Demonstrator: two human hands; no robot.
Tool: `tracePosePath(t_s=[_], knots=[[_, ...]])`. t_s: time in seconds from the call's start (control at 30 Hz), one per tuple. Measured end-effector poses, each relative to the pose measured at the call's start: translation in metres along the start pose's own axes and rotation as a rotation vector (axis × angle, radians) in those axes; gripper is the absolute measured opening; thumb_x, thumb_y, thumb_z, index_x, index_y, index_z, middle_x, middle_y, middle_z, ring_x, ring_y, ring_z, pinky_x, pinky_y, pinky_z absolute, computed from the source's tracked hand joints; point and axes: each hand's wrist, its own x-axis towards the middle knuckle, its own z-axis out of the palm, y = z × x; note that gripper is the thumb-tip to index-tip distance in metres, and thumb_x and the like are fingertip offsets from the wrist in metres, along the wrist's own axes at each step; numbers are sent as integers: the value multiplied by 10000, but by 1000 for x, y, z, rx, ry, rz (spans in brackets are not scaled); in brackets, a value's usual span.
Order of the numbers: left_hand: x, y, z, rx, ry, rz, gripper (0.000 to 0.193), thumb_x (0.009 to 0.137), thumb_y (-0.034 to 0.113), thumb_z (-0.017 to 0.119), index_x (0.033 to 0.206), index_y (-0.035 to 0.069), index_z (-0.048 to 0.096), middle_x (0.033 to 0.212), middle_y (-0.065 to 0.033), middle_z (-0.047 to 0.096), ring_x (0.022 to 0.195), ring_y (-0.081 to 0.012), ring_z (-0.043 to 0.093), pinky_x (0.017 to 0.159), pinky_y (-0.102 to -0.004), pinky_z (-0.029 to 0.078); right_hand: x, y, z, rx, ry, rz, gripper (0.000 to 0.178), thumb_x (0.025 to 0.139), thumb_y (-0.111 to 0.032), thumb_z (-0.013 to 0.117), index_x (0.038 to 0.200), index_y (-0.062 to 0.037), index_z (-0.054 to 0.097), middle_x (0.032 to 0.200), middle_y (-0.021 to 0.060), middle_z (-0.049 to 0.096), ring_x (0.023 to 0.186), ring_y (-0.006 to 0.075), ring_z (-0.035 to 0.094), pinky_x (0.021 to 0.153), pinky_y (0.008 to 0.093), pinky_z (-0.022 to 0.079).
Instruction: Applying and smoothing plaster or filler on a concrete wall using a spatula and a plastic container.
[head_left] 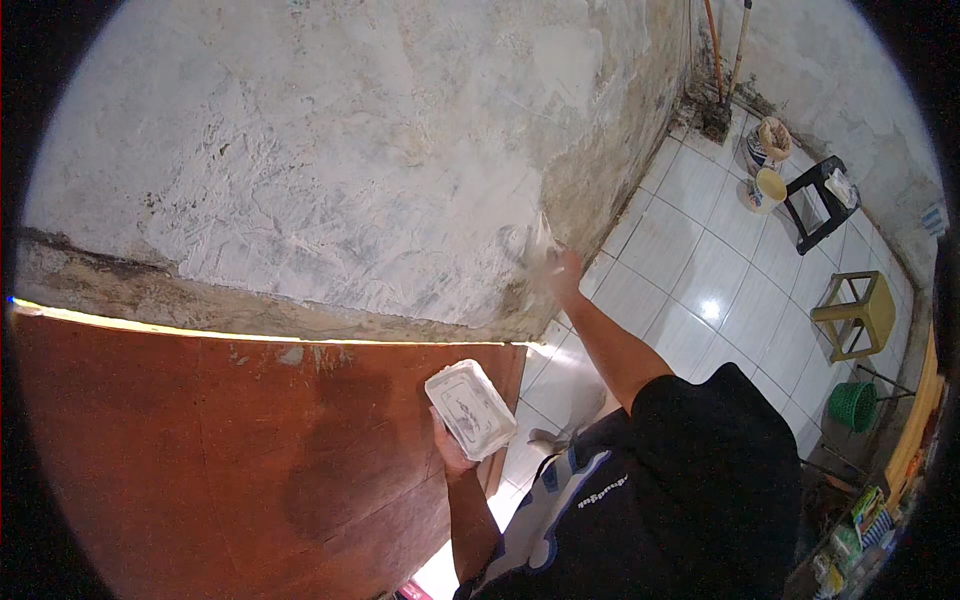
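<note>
A brown wooden door (230, 450) stands at the left. On the white tiled floor (700, 280) are a black stool (820, 205), a yellow stool (858, 315), a green basket (853, 405) and two paint buckets (766, 165); long-handled tools (725, 60) lean in the corner

— Where is the left hand (450, 450)?
— Raised at chest height, forearm upright, fingers cupped closed beneath what it carries.
— And the right hand (566, 268)?
— Arm stretched forward and up, nearly straight, fingers clenched in a grip.

Patched plaster wall (330, 150), white tiled floor (700, 260)
</note>
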Motion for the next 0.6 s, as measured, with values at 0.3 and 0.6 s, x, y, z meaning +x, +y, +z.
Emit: tracePosePath(t_s=[0.3,0.6], knots=[[-5,-1,-24,-2,15,-28,597,999,503,399,1489,166,350,1496,-39,413,1312,-268,454,1093,-455,372,-32,-22,5,-253,-149,-293,107,756,-110,680,757,-8,646,915,185,615,861,366,590,759,470,469],[17,-8,-7,-19,-89,-68,584,1002,498,392,1479,162,365,1480,-47,433,1312,-281,455,1094,-479,369,-34,50,-14,44,-258,-606,331,784,-145,669,1098,-44,648,836,171,625,792,373,612,726,467,506]])
